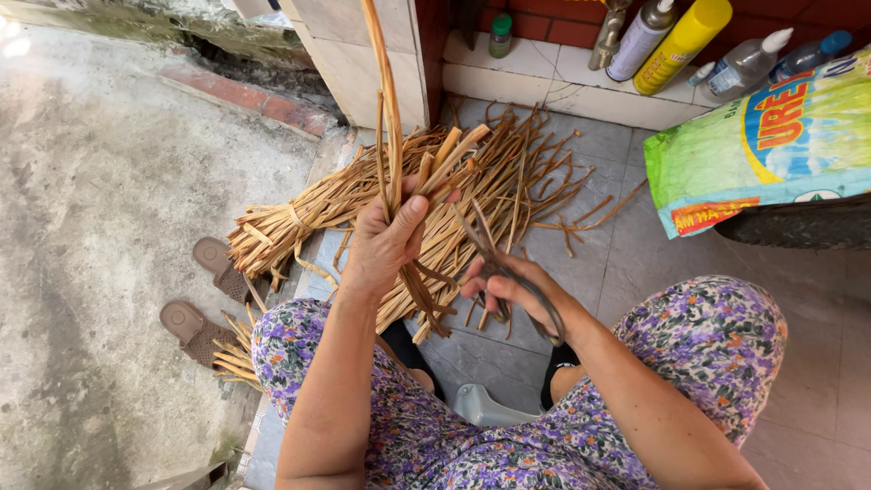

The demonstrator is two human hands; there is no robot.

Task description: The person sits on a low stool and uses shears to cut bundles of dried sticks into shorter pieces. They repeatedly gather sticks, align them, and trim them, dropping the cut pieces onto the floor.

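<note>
Seemingly mid-trim: at frame centre the left hand [386, 240] is clamped on a few upright dried strips [392, 118], while the right hand [508, 290] grips dark scissors [494, 263] just beside them. Next, the blades need lining up across those strips, above the bundle [363, 204] on the floor.

To your left, a pair of brown sandals [201, 299] sits on the bare concrete floor [91, 227]. Ahead, bottles line a tiled ledge [544, 77]: a yellow spray can [682, 44], a grey one [640, 41], two clear bottles [744, 63]. A bright green printed sack [762, 145] lies right.
</note>
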